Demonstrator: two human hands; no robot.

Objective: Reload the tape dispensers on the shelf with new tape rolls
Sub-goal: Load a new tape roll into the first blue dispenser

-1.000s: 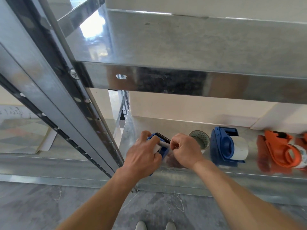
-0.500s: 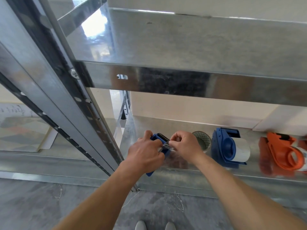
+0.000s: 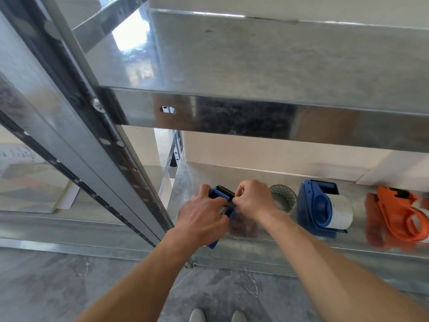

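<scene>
My left hand (image 3: pixel 201 214) grips a blue tape dispenser (image 3: pixel 220 191) over the lower metal shelf (image 3: pixel 267 242); its serrated blade faces up and its handle sticks out below my wrist. My right hand (image 3: pixel 251 201) pinches something at the dispenser's blade end; the tape strip itself is too small to make out. Just right of my hands a tape roll (image 3: pixel 284 201) stands on the shelf. Further right stands a second blue dispenser (image 3: pixel 322 210) loaded with a white roll, and an orange dispenser (image 3: pixel 404 219) lies near the right edge.
The upper metal shelf (image 3: pixel 255 66) overhangs close above the work area. A slanted steel upright (image 3: pixel 97 145) runs down just left of my left arm. Below is a grey marbled floor (image 3: pixel 69 287); my shoe tips (image 3: pixel 217 316) show at the bottom.
Both hands shifted slightly with the dispenser; its blade end is now more exposed and tilted up, and my right-hand fingers have moved onto that end.
</scene>
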